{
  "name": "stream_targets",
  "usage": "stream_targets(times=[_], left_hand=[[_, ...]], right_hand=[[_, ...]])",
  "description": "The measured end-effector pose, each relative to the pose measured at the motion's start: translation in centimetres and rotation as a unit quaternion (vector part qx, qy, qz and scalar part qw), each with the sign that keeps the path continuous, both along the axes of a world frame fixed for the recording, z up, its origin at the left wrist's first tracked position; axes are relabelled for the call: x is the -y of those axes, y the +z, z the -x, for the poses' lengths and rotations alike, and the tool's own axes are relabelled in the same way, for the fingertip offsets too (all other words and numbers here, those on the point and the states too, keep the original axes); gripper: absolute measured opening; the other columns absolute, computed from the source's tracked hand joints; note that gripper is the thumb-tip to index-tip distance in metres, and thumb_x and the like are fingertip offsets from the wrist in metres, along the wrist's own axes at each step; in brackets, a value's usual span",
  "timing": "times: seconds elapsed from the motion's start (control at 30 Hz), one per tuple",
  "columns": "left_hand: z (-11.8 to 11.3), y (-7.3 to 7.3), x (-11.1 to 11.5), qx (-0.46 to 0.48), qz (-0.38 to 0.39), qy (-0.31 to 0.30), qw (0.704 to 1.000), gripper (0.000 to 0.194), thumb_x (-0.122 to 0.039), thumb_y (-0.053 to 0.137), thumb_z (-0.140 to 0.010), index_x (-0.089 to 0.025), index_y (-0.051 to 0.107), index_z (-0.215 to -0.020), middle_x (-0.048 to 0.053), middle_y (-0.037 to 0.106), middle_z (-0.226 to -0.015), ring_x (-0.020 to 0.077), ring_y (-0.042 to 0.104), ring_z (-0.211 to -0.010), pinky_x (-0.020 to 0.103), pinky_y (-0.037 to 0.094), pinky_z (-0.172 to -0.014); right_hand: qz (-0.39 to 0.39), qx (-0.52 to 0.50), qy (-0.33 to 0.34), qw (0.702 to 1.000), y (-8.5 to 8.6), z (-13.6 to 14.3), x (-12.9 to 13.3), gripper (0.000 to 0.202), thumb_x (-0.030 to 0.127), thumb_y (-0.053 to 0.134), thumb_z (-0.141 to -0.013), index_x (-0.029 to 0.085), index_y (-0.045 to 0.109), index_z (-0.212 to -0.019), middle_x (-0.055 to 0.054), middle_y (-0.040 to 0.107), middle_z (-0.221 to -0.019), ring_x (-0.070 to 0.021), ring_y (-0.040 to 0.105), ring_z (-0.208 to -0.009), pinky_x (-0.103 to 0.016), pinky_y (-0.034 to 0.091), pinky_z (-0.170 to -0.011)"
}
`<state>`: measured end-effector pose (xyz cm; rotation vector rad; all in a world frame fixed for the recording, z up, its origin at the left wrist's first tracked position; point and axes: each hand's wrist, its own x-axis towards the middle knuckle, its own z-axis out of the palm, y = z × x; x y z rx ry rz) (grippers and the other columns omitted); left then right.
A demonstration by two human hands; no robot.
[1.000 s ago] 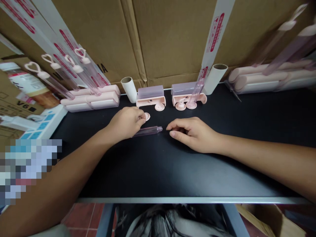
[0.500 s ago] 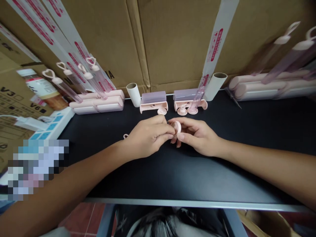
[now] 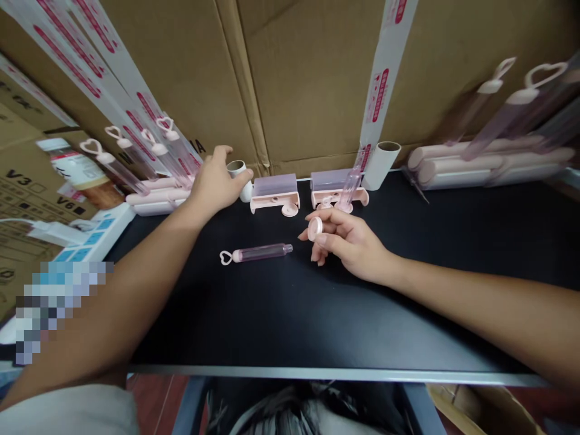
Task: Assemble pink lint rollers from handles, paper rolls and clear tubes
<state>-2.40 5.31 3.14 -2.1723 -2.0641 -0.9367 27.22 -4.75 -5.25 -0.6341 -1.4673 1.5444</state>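
Observation:
My right hand (image 3: 348, 244) pinches a small round pink cap (image 3: 315, 229) between thumb and fingers, above the black table. Over at the left, my left hand (image 3: 217, 184) reaches to a white paper tube (image 3: 245, 188). Its fingers are apart and its thumb lies across the front of the tube; a firm grip is not visible. A clear tube with a heart-shaped handle (image 3: 261, 252) lies flat between my hands. Behind them sit two pink holders with purple covers (image 3: 275, 192) (image 3: 338, 185), and a loose pink disc (image 3: 290, 209) lies by the left one.
Another white paper tube (image 3: 382, 166) leans at the back right. Pink cylinders with heart-handled tubes on them stand at left (image 3: 149, 199) and right (image 3: 489, 169). A power strip (image 3: 97, 235) and a bottle (image 3: 79, 172) are at far left. Cardboard (image 3: 294, 78) walls the back.
My left hand has let go of the cap area and moved left and back to the paper tube. The heart-handled tube now shows fully. My right hand still holds the cap.

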Motion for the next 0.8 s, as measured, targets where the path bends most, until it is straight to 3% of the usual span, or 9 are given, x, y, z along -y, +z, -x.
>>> stream_targets(times=[0.1, 0.23, 0.27, 0.33, 0.4, 0.5, 0.57, 0.8], left_hand=[[0.2, 0.1, -0.1, -0.002, 0.029, 0.029, 0.999, 0.065, -0.040, 0.075, -0.089, -0.019, 0.054, -0.147, 0.011, 0.075, -0.122, 0.0322, 0.071, -0.119, 0.047, 0.055, -0.101], [0.0, 1.3, 2.2, 0.067, -0.070, 0.033, 0.995, 0.058, -0.040, 0.083, -0.086, -0.020, 0.060, -0.135, 0.001, 0.073, -0.108, 0.0240, 0.071, -0.111, 0.043, 0.058, -0.101], [-0.3, 1.5, 3.2, 0.116, -0.098, 0.023, 0.988, 0.057, -0.042, 0.084, -0.084, -0.019, 0.062, -0.132, 0.001, 0.072, -0.107, 0.0224, 0.072, -0.104, 0.041, 0.061, -0.094], [-1.2, 1.6, 5.7, 0.260, -0.075, -0.043, 0.962, 0.054, -0.041, 0.081, -0.084, -0.020, 0.062, -0.130, 0.003, 0.070, -0.107, 0.0183, 0.072, -0.080, 0.033, 0.063, -0.065], [-2.4, 1.2, 8.4, 0.360, -0.018, -0.113, 0.926, 0.047, -0.042, 0.079, -0.084, -0.020, 0.065, -0.124, 0.005, 0.070, -0.103, 0.0178, 0.071, -0.068, 0.030, 0.060, -0.050], [-4.0, 0.0, 11.7, 0.396, 0.001, -0.166, 0.903, 0.042, -0.041, 0.078, -0.085, -0.020, 0.069, -0.120, 0.005, 0.070, -0.100, 0.0160, 0.070, -0.070, 0.027, 0.063, -0.050], [-4.5, -0.8, 12.7, 0.402, 0.003, -0.180, 0.898, 0.041, -0.040, 0.078, -0.086, -0.021, 0.070, -0.122, 0.005, 0.071, -0.103, 0.0160, 0.071, -0.073, 0.026, 0.066, -0.053], [-3.7, -2.7, 12.0, 0.463, 0.062, -0.177, 0.866, 0.039, -0.038, 0.080, -0.086, -0.020, 0.069, -0.120, 0.006, 0.071, -0.102, 0.0171, 0.073, -0.072, 0.028, 0.068, -0.053]], right_hand=[[0.009, 0.001, -0.003, 1.000, 0.1, 0.0, 0.0, 0.036, 0.039, 0.081, -0.094, 0.018, 0.064, -0.117, -0.008, 0.080, -0.103, -0.0130, 0.074, -0.066, -0.026, 0.062, -0.056], [0.008, -0.003, -0.020, 1.000, 0.2, 0.1, -0.2, 0.037, 0.042, 0.082, -0.093, 0.018, 0.068, -0.117, -0.006, 0.078, -0.104, -0.0119, 0.073, -0.066, -0.025, 0.062, -0.055], [0.007, -0.002, -0.024, 1.000, 0.2, 0.1, -0.2, 0.037, 0.042, 0.082, -0.093, 0.018, 0.070, -0.118, -0.006, 0.077, -0.104, -0.0115, 0.072, -0.067, -0.025, 0.062, -0.055], [0.011, 0.002, -0.029, 1.000, 0.3, 0.2, -0.3, 0.038, 0.042, 0.083, -0.092, 0.018, 0.072, -0.118, -0.005, 0.076, -0.104, -0.0111, 0.071, -0.067, -0.025, 0.062, -0.056], [0.016, 0.003, -0.029, 0.999, 0.3, 0.2, -0.4, 0.039, 0.043, 0.084, -0.092, 0.018, 0.072, -0.118, -0.005, 0.076, -0.104, -0.0108, 0.072, -0.067, -0.024, 0.062, -0.055], [0.010, -0.003, -0.028, 1.000, 0.1, 0.1, -0.4, 0.043, 0.044, 0.085, -0.091, 0.017, 0.072, -0.121, -0.003, 0.074, -0.099, -0.0111, 0.072, -0.065, -0.024, 0.062, -0.055], [-0.001, -0.002, -0.024, 1.000, 0.0, 0.0, -0.3, 0.046, 0.044, 0.086, -0.090, 0.016, 0.071, -0.124, -0.001, 0.073, -0.093, -0.0117, 0.072, -0.065, -0.025, 0.063, -0.055], [-0.010, 0.015, -0.023, 1.000, -0.2, 0.0, 0.1, 0.051, 0.045, 0.087, -0.091, 0.015, 0.070, -0.128, -0.006, 0.079, -0.101, -0.0122, 0.073, -0.067, -0.026, 0.064, -0.057]])
